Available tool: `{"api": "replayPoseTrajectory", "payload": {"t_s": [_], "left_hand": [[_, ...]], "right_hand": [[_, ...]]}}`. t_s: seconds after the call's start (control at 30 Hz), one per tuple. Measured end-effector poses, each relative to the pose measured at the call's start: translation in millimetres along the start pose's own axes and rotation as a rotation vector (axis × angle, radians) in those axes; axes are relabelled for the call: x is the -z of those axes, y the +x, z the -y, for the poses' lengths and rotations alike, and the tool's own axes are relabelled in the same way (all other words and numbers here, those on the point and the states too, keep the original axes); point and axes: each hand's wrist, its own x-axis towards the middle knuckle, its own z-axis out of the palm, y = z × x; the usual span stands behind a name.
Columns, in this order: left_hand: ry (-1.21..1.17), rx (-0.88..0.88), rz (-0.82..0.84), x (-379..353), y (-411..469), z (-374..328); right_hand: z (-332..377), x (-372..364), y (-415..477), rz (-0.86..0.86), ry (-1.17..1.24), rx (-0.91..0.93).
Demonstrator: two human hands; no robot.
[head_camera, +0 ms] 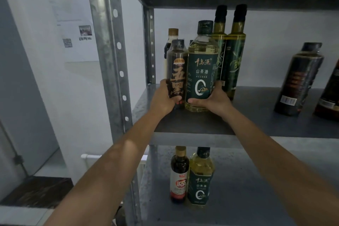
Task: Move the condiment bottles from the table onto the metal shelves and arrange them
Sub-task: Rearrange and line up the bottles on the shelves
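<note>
my left hand (pixel 166 98) wraps the base of a dark glossy bottle (pixel 177 71) with gold lettering, and just beside it my right hand (pixel 215 100) curls round the base of a clear oil bottle (pixel 200 64) with yellow oil and a green label, the two bottles touching. both are upright at the left end of the matte grey metal shelf (pixel 256 115), in front of two tall green bottles (pixel 236 51), with a white wall (pixel 55 79) behind.
</note>
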Motion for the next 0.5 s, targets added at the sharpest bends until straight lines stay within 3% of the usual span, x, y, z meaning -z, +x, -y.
{"api": "replayPoseTrajectory", "payload": {"t_s": [0.2, 0.5], "left_hand": [[-0.009, 0.010, 0.027, 1, 8, 8], [0.046, -0.008, 0.014, -2, 7, 10]], "right_hand": [[-14, 5, 3, 0.102, 0.024, 0.034], [-12, 1, 2, 0.078, 0.000, 0.030]]}}
